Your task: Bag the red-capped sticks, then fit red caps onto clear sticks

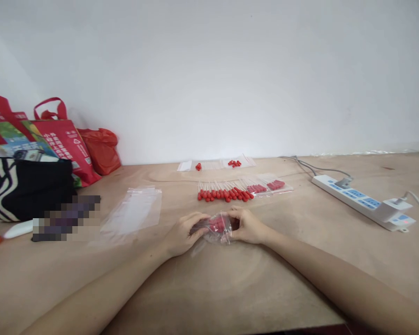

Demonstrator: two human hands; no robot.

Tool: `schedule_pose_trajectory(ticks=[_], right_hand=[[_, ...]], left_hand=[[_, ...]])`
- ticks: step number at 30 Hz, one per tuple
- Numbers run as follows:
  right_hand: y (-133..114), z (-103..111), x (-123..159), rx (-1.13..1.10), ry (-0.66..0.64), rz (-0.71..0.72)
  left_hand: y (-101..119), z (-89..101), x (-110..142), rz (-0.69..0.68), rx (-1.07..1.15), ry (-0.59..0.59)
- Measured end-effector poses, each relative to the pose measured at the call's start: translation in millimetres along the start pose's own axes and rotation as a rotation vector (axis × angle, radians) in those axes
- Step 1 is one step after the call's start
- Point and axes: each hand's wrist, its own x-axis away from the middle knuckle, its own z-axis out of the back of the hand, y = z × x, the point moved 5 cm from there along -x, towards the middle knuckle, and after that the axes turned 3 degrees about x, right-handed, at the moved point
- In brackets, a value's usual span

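Between my two hands is a clear plastic bag (219, 227) with red-tipped pieces inside. My left hand (187, 232) is closed on the bag's left end, thumb in front and fingers behind. The bag's right end is pinched by my right hand (247, 226). Just beyond my hands lies a row of thin pale sticks with red heads (225, 194), heads toward me. To its right, filled clear bags (275, 185) hold more red-headed sticks. A stack of flat clear bags (136, 209) rests left of my left hand.
Farther back, small red pieces (234, 163) lie on plastic by the wall. A white power strip (363, 202) with plugs and cables stands right. Red shopping bags (64, 144), a black striped bag (31, 188) and a blurred dark object (68, 218) occupy the left.
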Motion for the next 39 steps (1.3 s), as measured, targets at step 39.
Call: schedule_pose_trajectory(ticks=[39], right_hand=[[90,94,8,-0.554,0.613,-0.360]], left_hand=[[-11,25.8,10,0.070,-0.117,-0.094]])
